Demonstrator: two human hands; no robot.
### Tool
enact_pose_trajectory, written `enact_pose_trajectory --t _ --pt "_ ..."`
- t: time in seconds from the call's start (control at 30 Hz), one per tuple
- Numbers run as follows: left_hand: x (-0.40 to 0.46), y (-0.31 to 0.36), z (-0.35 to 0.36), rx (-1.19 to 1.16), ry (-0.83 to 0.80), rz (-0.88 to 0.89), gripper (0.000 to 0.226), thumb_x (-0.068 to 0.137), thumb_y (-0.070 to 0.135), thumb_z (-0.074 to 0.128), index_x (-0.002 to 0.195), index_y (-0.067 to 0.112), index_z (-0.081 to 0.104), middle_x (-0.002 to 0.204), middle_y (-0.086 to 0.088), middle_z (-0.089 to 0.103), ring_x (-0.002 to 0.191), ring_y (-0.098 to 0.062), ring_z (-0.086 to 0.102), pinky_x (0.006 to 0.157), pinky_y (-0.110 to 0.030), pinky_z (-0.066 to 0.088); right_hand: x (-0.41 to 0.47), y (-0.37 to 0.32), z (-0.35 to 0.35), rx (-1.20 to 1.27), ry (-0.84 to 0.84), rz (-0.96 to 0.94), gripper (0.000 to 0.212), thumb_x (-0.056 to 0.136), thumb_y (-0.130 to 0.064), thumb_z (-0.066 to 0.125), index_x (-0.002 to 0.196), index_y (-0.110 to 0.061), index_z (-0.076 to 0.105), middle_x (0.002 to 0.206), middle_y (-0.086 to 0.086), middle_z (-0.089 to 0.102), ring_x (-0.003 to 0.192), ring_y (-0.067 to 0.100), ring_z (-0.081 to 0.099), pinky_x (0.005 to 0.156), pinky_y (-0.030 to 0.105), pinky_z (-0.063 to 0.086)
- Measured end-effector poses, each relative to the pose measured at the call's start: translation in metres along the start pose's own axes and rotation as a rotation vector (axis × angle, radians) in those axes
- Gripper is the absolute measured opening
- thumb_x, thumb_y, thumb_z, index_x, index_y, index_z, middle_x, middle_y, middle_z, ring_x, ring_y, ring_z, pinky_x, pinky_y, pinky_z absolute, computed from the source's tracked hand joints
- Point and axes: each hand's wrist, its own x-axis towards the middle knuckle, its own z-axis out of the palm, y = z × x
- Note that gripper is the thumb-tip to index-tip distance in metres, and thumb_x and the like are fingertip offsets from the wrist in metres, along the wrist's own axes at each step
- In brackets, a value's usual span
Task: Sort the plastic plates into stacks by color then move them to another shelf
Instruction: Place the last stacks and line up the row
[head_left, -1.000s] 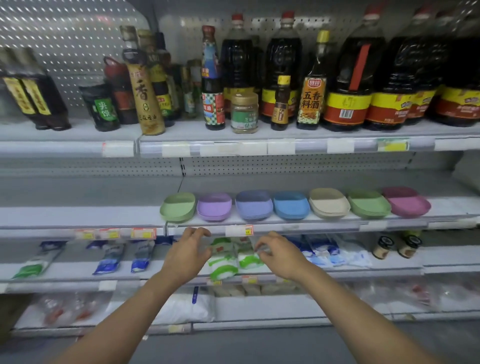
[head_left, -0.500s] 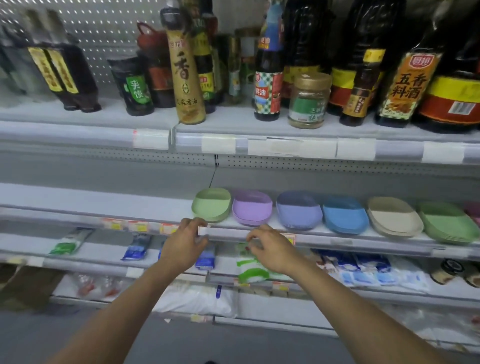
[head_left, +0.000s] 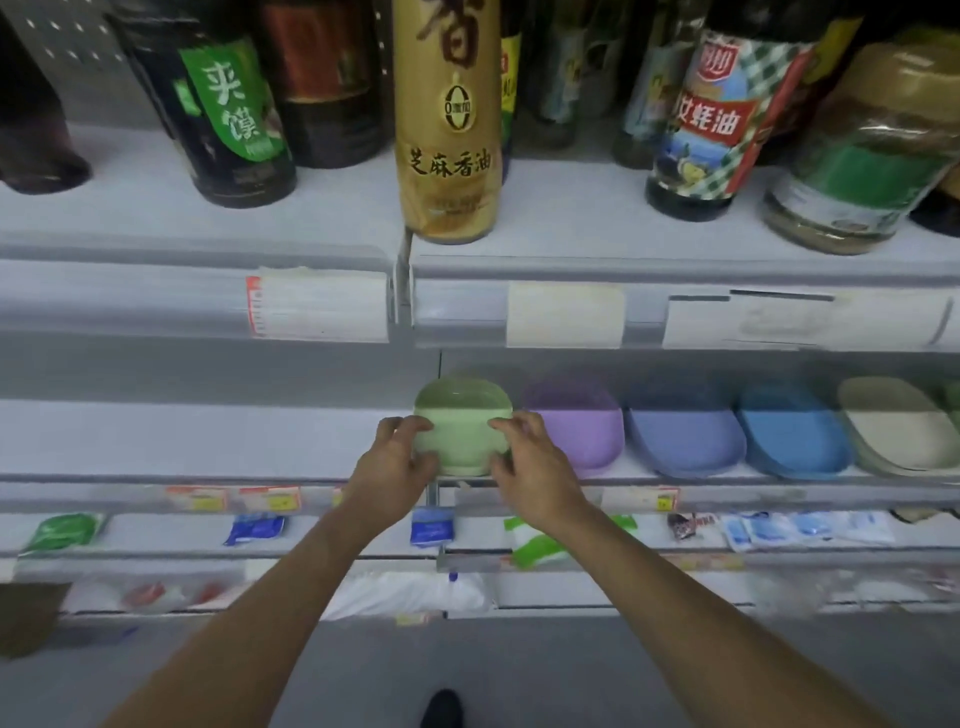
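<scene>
A row of plastic plates lies on the middle shelf (head_left: 208, 441). The leftmost is a light green plate (head_left: 462, 431). My left hand (head_left: 397, 462) grips its left edge and my right hand (head_left: 530, 467) grips its right edge, fingers curled over the rim. To its right follow a purple plate (head_left: 582, 431), a blue-violet plate (head_left: 685, 441), a blue plate (head_left: 795, 441) and a beige plate (head_left: 898, 431). More plates beyond the right edge are cut off.
Bottles stand on the shelf above, among them a tall golden sesame-oil bottle (head_left: 449, 119) and a jar (head_left: 857, 171). Small packets (head_left: 254, 527) lie on the shelf below the plates. The left part of the plate shelf is bare.
I have moved closer to the shelf. Both hands rose from the shelf's front rail to the light green plate and took hold of its two sides.
</scene>
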Motion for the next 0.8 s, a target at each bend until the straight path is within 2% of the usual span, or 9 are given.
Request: enact_pose_trajectory --t 0.07,0.27,0.43,0.57,0.7,0.8 --pt "0.002 0.002 0.002 -0.038 -0.001 0.020 0.039 0.093 0.025 0.064 0.130 0.031 0.054 0.125 0.009 0.041 0.069 -0.012 0.068 0.076 -0.032 0.055 0.005 0.000 0.001 -0.007 0.000 0.009 0.048 0.100 -0.029 0.056 0.147 -0.025 0.047 0.152 0.003 0.032 0.110 0.033 0.063 0.095 0.042 0.052" --pt "-0.003 0.006 0.006 -0.058 0.028 0.016 0.037 0.090 0.020 0.066 0.126 0.025 0.060 0.125 0.002 0.047 0.072 -0.010 0.065 0.076 -0.026 0.048 0.007 0.006 0.008 0.034 -0.001 -0.001 0.043 0.098 -0.022 0.059 0.140 -0.022 0.054 0.151 0.001 0.030 0.103 0.030 0.065 0.096 0.038 0.052" --pt "-0.016 0.007 0.008 -0.066 0.036 0.046 0.033 0.093 0.023 0.066 0.126 0.023 0.059 0.130 0.000 0.047 0.072 -0.007 0.065 0.075 -0.027 0.053 0.000 0.007 0.011 0.059 0.001 -0.023 0.038 0.099 -0.021 0.057 0.137 -0.020 0.056 0.149 0.000 0.030 0.095 0.025 0.065 0.095 0.034 0.050" --pt "-0.016 0.008 0.006 -0.078 0.031 0.041 0.035 0.093 0.024 0.066 0.128 0.024 0.058 0.132 -0.002 0.049 0.074 -0.006 0.064 0.074 -0.023 0.050 -0.002 0.004 0.000 0.068 -0.022 -0.033 0.042 0.099 -0.023 0.058 0.140 -0.022 0.053 0.149 -0.002 0.032 0.096 0.022 0.065 0.097 0.036 0.050" --pt "-0.014 0.010 -0.001 0.023 0.142 0.021 0.034 0.091 0.028 0.069 0.124 0.023 0.062 0.134 -0.004 0.049 0.094 -0.022 0.063 0.082 -0.036 0.056 -0.011 0.026 -0.031 -0.049 0.082 -0.048 0.033 0.100 -0.030 0.056 0.132 -0.024 0.058 0.136 -0.003 0.045 0.103 0.021 0.062 0.084 0.036 0.052" --pt "-0.011 0.036 0.006 0.089 0.214 0.143 0.031 0.089 0.024 0.069 0.120 0.020 0.064 0.128 -0.008 0.054 0.105 -0.028 0.059 0.084 -0.039 0.055 -0.020 0.064 -0.056 -0.139 0.187 0.038 0.027 0.100 -0.031 0.056 0.125 -0.024 0.062 0.130 -0.002 0.050 0.100 0.025 0.064 0.079 0.036 0.053"
